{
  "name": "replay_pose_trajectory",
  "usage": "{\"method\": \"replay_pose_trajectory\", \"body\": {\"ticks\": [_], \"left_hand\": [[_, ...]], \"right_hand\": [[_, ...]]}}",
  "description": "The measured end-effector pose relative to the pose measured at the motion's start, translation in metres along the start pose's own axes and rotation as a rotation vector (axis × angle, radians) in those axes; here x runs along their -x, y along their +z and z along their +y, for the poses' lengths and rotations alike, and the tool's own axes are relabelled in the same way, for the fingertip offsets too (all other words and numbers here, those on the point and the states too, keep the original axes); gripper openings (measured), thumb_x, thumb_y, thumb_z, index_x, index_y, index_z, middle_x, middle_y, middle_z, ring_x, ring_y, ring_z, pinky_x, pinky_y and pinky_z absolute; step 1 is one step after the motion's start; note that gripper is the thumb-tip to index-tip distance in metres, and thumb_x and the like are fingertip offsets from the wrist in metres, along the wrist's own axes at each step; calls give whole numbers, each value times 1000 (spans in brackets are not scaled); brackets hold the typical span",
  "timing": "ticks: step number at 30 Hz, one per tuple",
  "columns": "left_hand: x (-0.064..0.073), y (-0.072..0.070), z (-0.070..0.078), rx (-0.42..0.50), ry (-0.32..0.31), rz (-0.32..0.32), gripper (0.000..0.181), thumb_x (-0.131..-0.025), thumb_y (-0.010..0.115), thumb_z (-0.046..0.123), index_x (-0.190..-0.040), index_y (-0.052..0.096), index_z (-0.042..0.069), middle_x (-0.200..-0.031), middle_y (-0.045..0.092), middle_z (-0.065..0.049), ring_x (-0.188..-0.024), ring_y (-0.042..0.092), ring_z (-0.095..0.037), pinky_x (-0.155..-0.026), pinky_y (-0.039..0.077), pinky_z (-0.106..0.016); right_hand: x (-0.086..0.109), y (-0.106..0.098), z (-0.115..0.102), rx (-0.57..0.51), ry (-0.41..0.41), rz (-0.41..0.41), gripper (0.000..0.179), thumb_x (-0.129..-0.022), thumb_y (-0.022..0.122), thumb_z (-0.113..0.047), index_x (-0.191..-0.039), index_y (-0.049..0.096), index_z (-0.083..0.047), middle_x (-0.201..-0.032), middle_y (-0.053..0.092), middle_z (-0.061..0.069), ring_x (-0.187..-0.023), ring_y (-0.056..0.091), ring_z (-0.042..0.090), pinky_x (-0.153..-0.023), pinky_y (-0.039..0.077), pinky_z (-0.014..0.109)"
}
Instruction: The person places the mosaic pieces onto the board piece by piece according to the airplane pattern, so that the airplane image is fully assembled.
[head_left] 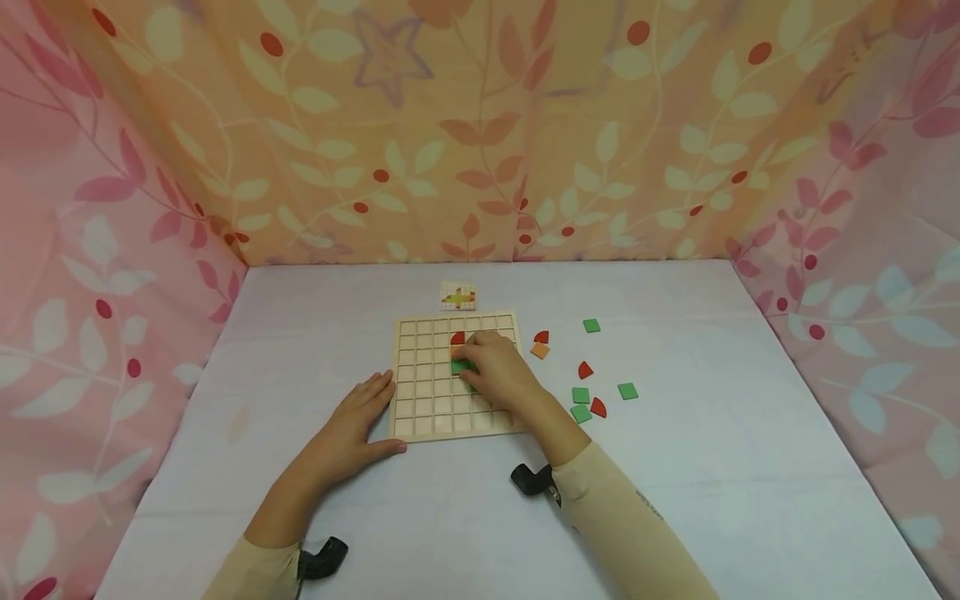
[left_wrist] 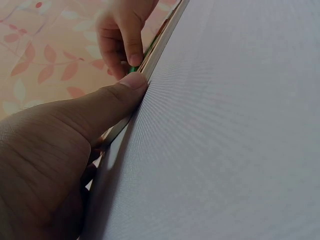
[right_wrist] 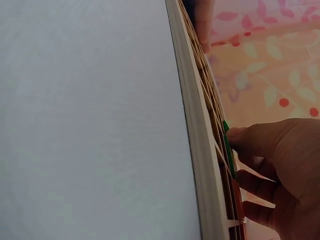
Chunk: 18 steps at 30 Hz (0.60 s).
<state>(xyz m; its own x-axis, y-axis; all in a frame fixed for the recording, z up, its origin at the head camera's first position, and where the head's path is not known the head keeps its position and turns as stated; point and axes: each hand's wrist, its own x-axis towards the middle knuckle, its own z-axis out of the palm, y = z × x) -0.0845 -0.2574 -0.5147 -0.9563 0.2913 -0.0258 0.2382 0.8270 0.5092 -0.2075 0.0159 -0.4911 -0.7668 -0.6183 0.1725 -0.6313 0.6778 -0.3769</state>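
Observation:
The wooden grid board (head_left: 423, 408) lies on the table with its square cells facing up. My left hand (head_left: 352, 429) steadies its near left corner, fingers along the left edge and thumb at the front edge. Over the middle of the board, my right hand (head_left: 498, 367) pinches a green square tile (head_left: 458, 367) low at the cells; the left wrist view shows the green tile (left_wrist: 133, 69) at the thumb and fingertips. A red quarter-circle tile (head_left: 457, 337) sits in a cell just beyond. The right hand covers part of the board and pieces there.
Right of the board lie loose pieces: several green squares (head_left: 627, 391), red quarter-circles (head_left: 585, 370) and an orange square (head_left: 540, 351). A small pattern card (head_left: 457, 296) lies behind the board. Floral cloth walls (head_left: 480, 167) enclose the white table (head_left: 675, 500).

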Motion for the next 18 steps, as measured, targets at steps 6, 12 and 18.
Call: {"method": "replay_pose_trajectory", "body": {"ticks": [6, 12, 18], "left_hand": [[0, 0, 0, -5, 12, 13, 104, -83, 81, 54, -161, 31, 7, -171, 21, -3, -159, 14, -27, -129, 14, -50], [-1, 1, -1, -2, 9, 6, 105, -83, 81, 55, -161, 30, 8, -171, 20, -2, -159, 13, -27, -129, 13, -49], [0, 0, 0, 6, 8, 8, 104, -83, 82, 54, -161, 31, 7, -171, 20, -2, -159, 13, -27, -129, 13, -49]], "right_hand": [[0, 1, 1, 1, 0, -10, 27, -92, 78, -22, -118, 77, -22, -107, 65, -6, -106, 57, 15, -97, 49, 38], [0, 2, 2, 3, 10, -27, 27, -92, 78, -24, -119, 77, -23, -109, 65, -6, -107, 58, 15, -96, 49, 38], [0, 1, 3, -51, 31, -23, 26, -92, 78, -24, -118, 78, -23, -108, 66, -5, -107, 57, 16, -98, 47, 41]]}}
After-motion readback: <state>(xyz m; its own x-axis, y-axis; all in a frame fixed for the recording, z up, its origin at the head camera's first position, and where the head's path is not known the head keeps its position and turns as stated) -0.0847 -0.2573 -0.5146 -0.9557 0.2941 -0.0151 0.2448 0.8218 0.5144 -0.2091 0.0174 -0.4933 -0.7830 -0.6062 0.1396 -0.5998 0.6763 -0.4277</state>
